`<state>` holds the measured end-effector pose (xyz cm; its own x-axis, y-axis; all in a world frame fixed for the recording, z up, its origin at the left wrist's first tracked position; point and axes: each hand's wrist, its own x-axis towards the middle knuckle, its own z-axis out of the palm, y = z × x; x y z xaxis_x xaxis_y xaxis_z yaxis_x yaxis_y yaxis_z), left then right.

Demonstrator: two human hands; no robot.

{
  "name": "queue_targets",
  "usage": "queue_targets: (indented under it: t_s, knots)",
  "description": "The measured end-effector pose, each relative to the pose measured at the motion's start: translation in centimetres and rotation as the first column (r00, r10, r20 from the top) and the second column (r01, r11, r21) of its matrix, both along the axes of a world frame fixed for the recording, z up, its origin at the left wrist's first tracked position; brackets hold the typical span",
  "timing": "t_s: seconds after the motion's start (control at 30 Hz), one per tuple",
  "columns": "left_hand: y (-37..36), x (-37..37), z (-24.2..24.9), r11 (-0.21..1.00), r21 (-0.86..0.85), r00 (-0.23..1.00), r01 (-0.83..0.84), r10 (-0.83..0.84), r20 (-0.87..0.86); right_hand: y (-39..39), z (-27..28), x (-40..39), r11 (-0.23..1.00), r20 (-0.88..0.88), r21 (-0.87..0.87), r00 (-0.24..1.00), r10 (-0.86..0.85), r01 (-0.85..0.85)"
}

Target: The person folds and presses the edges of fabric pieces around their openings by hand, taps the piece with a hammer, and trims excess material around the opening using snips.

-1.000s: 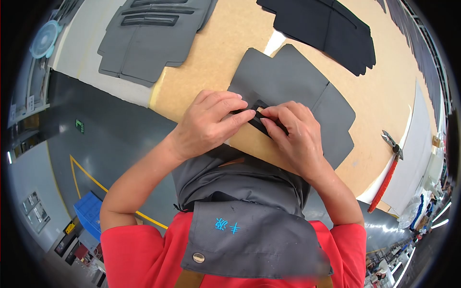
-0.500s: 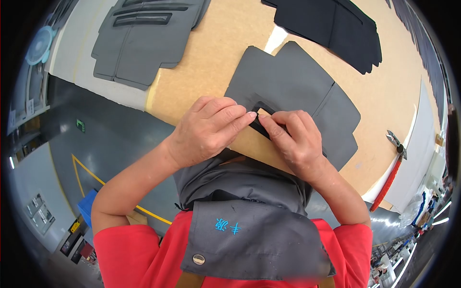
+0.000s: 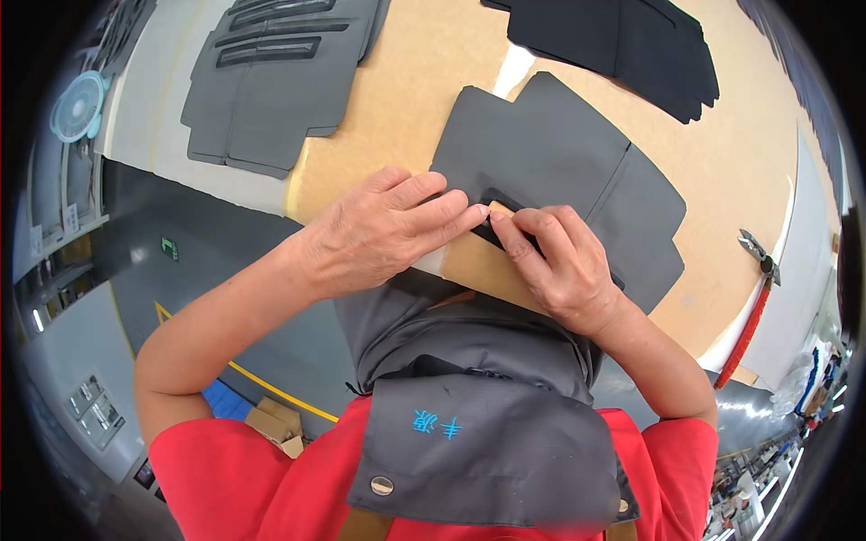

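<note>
A dark grey sheet piece (image 3: 550, 144) with notched corners lies flat near the table's front edge. Near its lower edge is a slot with a black rim (image 3: 492, 196), and tan shows through the opening. My left hand (image 3: 383, 225) is at the slot's left end, its thumb and index fingertip pressed together. My right hand (image 3: 564, 266) pinches the rim just beside it, thumb and index finger at the slot. The two hands' fingertips nearly meet. Whatever lies between the left fingertips is too small to make out.
Stacked grey pieces with slots (image 3: 280, 99) lie at the upper left of the tan table (image 3: 397, 90). Black pieces (image 3: 622, 45) are at the top right. Red-handled pliers (image 3: 747, 334) rest near the right edge. A blue fan (image 3: 78, 106) stands far left.
The view has shifted slightly. My left forearm has swung a little outward, while both hands' fingertips remain at the slot.
</note>
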<state>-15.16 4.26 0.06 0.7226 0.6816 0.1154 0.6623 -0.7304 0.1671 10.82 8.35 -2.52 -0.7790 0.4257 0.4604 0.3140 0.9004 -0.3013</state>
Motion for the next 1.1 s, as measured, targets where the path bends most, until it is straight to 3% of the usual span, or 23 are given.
queue_targets:
  t_s: [0.27, 0.57, 1.1]
  knots:
    - [0.2, -0.6, 0.2, 0.999, 0.014, 0.994, 0.042, -0.040, -0.098, -0.1, 0.0, 0.0, 1.000, 0.005, -0.002, 1.000, 0.009, -0.009]
    - [0.1, 0.1, 0.4, 0.997, -0.070, 0.998, -0.046, 0.042, -0.051, -0.3, -0.1, 0.2, 1.000, 0.004, -0.027, 1.000, -0.007, 0.007]
    - [0.5, 0.0, 1.5, 0.998, -0.053, 0.981, 0.034, -0.043, -0.191, -0.1, -0.3, -0.1, 1.000, -0.056, 0.024, 0.998, -0.002, 0.004]
